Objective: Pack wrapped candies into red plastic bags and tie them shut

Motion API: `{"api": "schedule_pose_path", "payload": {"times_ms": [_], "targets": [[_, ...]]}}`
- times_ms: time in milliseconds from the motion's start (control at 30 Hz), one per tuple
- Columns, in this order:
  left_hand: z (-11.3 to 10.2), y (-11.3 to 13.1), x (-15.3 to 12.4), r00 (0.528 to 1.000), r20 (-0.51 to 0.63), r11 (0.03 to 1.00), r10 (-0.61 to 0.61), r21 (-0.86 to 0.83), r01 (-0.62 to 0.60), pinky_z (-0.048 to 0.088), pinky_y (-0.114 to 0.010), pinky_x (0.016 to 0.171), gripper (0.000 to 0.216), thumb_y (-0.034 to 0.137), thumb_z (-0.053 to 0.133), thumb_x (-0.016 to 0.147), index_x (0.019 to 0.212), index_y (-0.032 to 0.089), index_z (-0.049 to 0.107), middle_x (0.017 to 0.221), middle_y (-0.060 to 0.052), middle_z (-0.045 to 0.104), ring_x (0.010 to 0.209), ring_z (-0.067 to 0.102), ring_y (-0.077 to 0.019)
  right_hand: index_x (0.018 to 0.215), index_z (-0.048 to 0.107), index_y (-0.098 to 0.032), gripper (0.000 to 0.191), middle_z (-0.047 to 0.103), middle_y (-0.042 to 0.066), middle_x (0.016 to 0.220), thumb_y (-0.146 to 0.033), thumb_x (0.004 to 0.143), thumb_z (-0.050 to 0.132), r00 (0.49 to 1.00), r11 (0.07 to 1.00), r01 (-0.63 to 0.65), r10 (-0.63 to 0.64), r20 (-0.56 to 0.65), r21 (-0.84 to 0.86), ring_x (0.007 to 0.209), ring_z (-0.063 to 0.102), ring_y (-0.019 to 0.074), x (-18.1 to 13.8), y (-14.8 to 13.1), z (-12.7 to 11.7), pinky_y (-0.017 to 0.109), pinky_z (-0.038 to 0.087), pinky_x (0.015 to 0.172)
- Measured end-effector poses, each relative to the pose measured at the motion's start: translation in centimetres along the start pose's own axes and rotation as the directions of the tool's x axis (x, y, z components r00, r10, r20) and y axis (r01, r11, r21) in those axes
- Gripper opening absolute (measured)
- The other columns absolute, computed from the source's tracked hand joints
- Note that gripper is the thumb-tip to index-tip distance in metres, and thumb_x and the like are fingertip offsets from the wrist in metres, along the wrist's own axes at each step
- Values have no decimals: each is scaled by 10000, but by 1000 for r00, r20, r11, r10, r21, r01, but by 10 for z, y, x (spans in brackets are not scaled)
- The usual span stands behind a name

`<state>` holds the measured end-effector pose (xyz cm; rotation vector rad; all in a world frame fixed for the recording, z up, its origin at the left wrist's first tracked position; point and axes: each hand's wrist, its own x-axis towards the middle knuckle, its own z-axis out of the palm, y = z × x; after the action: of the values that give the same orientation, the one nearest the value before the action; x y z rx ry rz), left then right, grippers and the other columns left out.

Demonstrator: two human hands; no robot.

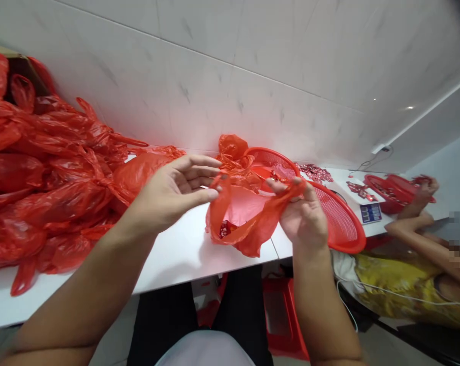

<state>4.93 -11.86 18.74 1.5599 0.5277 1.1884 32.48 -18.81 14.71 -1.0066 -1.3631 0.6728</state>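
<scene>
A red plastic bag (248, 231) with loop handles hangs open at the front of the white table, some red-wrapped pieces (225, 229) visible in its mouth. My left hand (180, 185) has its fingertips and thumb at the bag's left handle, with a gap between thumb and fingers further back. Around the right handle, the fingers of my right hand (304, 213) are curled, stretching the bag's mouth sideways. Just behind is another crumpled red bag (233, 157), next to a red mesh basket (279, 157) holding a few wrapped pieces.
Tied, filled red bags (62, 193) are heaped at left on the white table (172, 254). A second red basket (340, 218) leans over the table's edge at right. Beyond it are a blue device (370, 213) and a co-worker in yellow (397, 284). A red stool (283, 315) stands below.
</scene>
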Motion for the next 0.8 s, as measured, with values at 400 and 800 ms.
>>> {"api": "schedule_pose_path", "payload": {"times_ms": [400, 800], "targets": [[44, -7, -22, 933, 293, 667, 207, 655, -354, 532, -338, 854, 226, 303, 749, 931, 1132, 204, 724, 1055, -46, 764, 949, 703, -204, 806, 578, -209, 433, 491, -56, 557, -542, 1060, 470, 892, 960, -281, 269, 364, -21, 475, 462, 100, -22, 12, 54, 221, 410, 481], [48, -66, -55, 933, 357, 972, -49, 232, -37, 473, -464, 1125, 937, 459, 916, 752, 1543, 261, 455, 1508, -160, 558, 1347, 579, -337, 851, 753, -152, 394, 708, 26, 691, -530, 950, 705, 741, 914, -388, 234, 630, 117, 532, 630, 122, -25, 20, 27, 243, 532, 561]]}}
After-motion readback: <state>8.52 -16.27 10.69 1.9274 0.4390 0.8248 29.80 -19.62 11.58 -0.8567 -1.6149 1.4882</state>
